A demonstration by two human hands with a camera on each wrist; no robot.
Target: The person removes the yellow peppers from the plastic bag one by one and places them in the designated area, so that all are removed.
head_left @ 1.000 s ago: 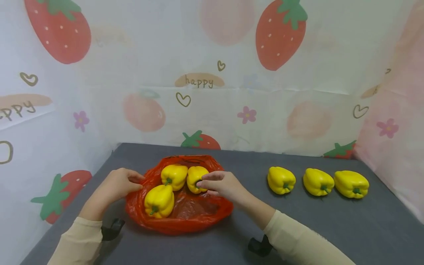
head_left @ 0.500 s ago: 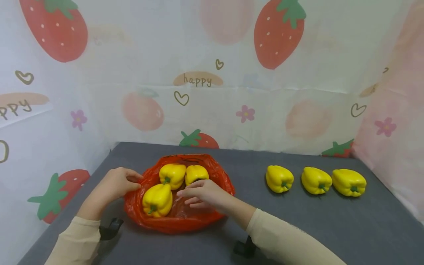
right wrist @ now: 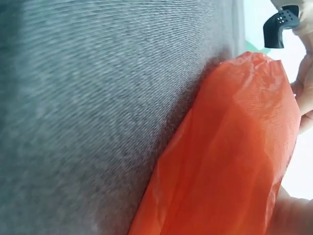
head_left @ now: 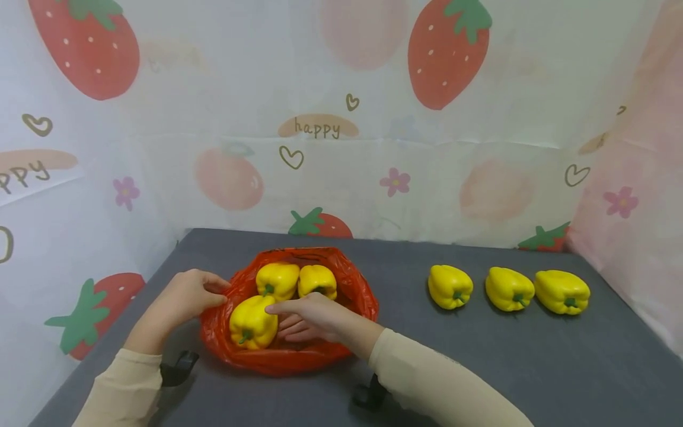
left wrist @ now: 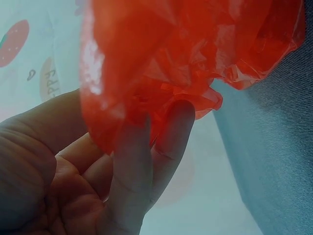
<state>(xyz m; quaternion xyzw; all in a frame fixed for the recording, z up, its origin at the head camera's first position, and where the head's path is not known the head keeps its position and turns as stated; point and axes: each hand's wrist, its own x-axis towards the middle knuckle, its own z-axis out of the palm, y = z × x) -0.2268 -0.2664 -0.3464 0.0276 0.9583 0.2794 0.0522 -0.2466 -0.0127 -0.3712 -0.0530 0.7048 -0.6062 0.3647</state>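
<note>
A red plastic bag (head_left: 288,363) lies wide open on the grey table, with three yellow bell peppers inside. My left hand (head_left: 188,295) pinches the bag's left rim; in the left wrist view the thin red plastic (left wrist: 146,54) runs between thumb and fingers. Inside the bag, my right hand (head_left: 315,320) is at the front-left bell pepper (head_left: 252,326). Its thumb overlaps that pepper's upper right, and the extended fingers lie along its right side. Behind are another bell pepper (head_left: 277,279) and a third bell pepper (head_left: 317,280), partly covered by the right hand.
On the right of the table stand a yellow bell pepper (head_left: 450,287), a second bell pepper (head_left: 509,289) and a third bell pepper (head_left: 562,292) in a row. Strawberry-printed cloth walls (head_left: 320,184) enclose the table (head_left: 427,350) at the back and sides.
My right hand has moved left and toward me, from the back-right pepper to the front-left one inside the bag. The left hand keeps its hold on the rim.
</note>
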